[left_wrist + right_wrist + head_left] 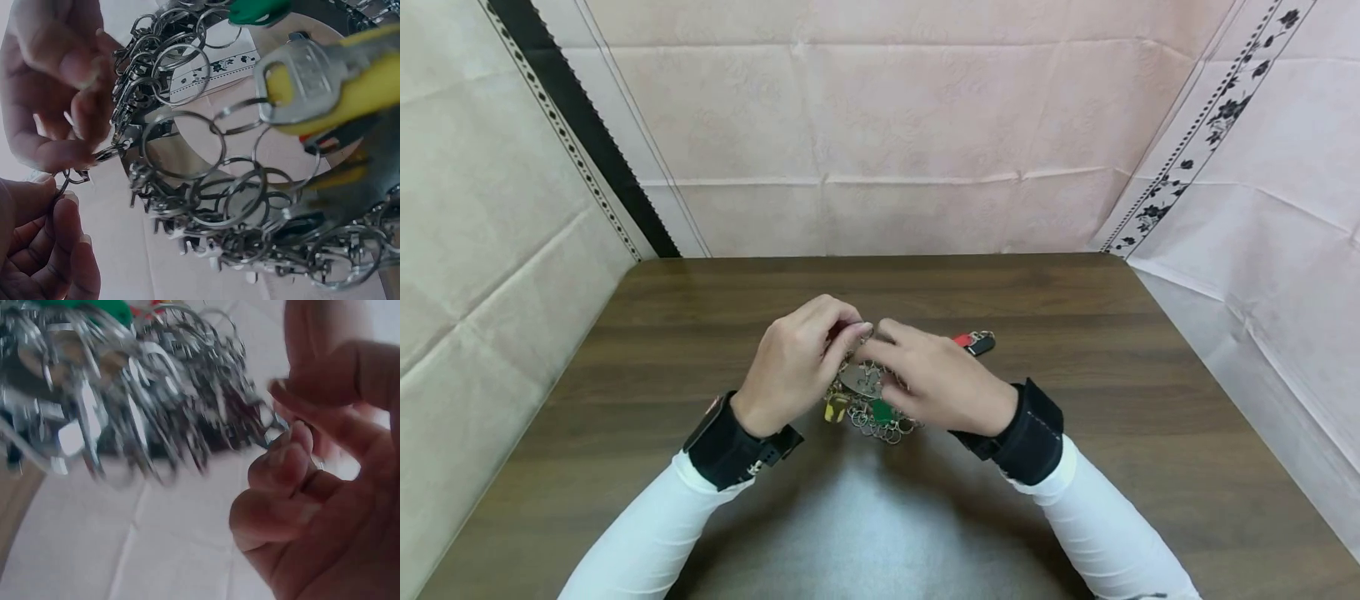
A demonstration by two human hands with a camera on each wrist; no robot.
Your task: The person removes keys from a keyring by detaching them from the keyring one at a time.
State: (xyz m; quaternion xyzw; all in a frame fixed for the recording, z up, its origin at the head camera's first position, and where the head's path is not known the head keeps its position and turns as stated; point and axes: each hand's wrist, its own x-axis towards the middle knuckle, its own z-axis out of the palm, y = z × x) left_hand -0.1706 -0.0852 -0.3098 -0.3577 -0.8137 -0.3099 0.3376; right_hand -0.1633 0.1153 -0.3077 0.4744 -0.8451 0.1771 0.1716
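My left hand [797, 354] pinches a small key ring [61, 185] between thumb and fingers, above the table's middle. Close by, the right hand [943, 379] has its fingers curled at a small metal clasp [107, 152] beside that ring. Under the hands is a round metal piece [860, 379], its rim crowded with several silver split rings [184, 145] and clasps. A yellow tag [835, 408] and a green tag [882, 412] hang among them. In the right wrist view, the cluster of rings [144, 394] is blurred beside the fingers [284, 465].
A black tag [981, 346] and a red tag [962, 340] with a bit of chain lie just beyond the right hand. Pale cloth [880, 125] walls stand behind and beside the brown wooden table [700, 283]. Black bands wrap both wrists.
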